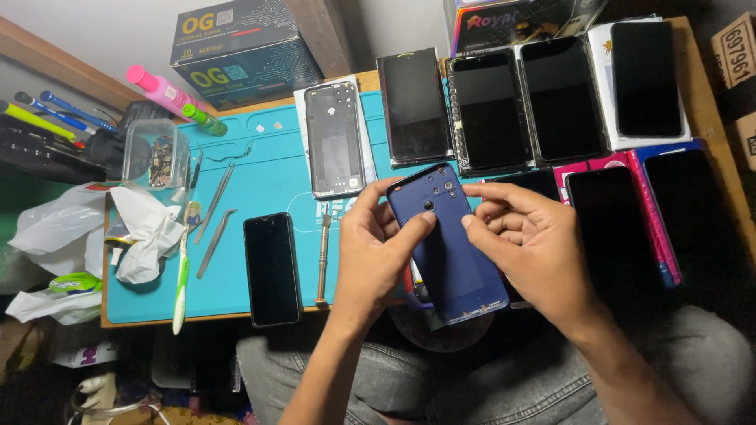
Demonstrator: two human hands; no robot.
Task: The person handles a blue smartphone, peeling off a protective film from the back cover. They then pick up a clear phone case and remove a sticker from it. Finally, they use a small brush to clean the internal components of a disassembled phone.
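Single head-worn view, steeply downward, close over the teal mat [260,181].

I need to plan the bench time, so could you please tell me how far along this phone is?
Done: the phone is apart, its frame lying on the mat. In hand: both hands, left hand and right hand, hold the blue back cover, thumbs on it. Left: a black phone and screwdriver lie untouched.

Both hands raised together, left [376,250]; right [529,244], fingers curled.
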